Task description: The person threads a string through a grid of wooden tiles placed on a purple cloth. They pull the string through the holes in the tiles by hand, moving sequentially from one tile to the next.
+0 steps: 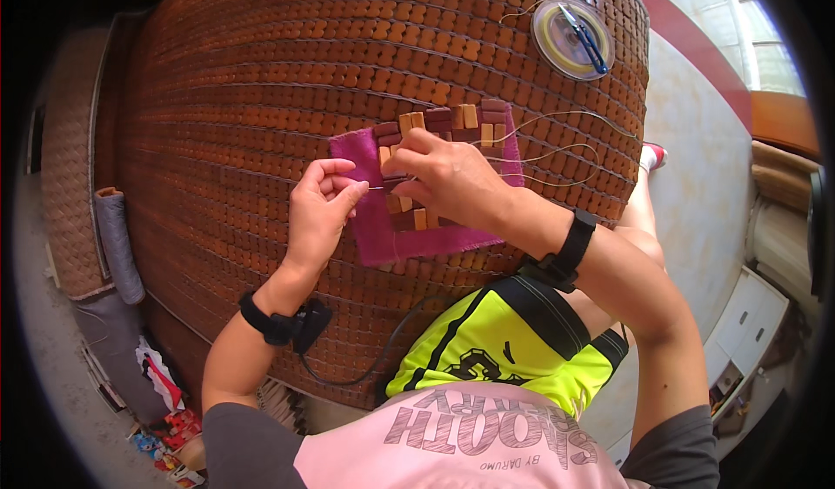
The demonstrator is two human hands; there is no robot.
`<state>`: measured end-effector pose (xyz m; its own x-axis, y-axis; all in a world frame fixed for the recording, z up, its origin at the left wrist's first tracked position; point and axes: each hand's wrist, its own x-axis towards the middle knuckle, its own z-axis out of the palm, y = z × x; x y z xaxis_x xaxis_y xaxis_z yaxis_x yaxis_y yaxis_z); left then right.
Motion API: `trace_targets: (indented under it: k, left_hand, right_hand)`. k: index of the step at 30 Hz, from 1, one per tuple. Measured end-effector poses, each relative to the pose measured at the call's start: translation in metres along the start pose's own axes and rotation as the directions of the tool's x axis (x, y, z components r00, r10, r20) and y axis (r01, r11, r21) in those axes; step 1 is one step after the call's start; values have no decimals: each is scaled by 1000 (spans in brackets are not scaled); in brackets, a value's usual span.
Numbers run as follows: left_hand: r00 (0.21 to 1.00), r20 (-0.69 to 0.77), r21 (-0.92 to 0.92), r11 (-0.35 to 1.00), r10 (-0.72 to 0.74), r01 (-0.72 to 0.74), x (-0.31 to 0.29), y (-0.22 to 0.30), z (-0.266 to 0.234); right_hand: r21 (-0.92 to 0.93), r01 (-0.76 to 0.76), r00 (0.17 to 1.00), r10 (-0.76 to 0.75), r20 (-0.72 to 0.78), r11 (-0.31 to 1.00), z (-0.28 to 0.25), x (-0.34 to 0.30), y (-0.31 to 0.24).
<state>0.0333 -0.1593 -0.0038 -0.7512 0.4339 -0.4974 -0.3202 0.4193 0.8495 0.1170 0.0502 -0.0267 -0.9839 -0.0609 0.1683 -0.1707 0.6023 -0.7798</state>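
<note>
My left hand point(322, 206) pinches a thin, dark needle point(374, 188) between thumb and fingertips, at the left part of a magenta cloth point(370, 237). The needle points right, toward the small wooden tiles. My right hand point(444, 172) lies over the tiles with its fingers curled; what its fingertips hold, if anything, is hidden. Light and dark brown wooden tiles point(467, 117) form a checkered patch on the cloth, partly covered by my right hand. A pale thread point(557, 147) loops out to the right from beneath that hand.
The cloth lies on a brown beaded mat point(243, 98). Toward its far right corner, blue-handled scissors point(584, 39) rest on a clear spool of line point(550, 41). A black cable point(383, 350) trails from my left wristband. A white cabinet point(748, 324) stands at the right.
</note>
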Motion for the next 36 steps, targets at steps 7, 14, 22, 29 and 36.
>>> trace_targets:
  k: [7, 14, 22, 29, 36]
  left_hand:
    - [973, -101, -99, 971, 206, -216, -10, -2, -1]
    - [299, 593, 540, -94, 747, -836, -22, -26, -16]
    - [378, 641, 602, -132, 668, -788, -7, -45, -4]
    - [309, 617, 589, -165, 723, -791, 0, -54, -5]
    - [324, 698, 587, -251, 638, -770, 5, -44, -8]
  right_hand:
    - [-249, 61, 974, -3, 227, 967, 19, 25, -13]
    - [-133, 196, 972, -210, -106, 972, 17, 40, -43]
    - [573, -233, 896, 402, -187, 786, -130, -12, -114]
    - [791, 231, 752, 412, -514, 566, -338, -215, -128]
    - [710, 374, 327, 632, -703, 596, -316, -344, -95]
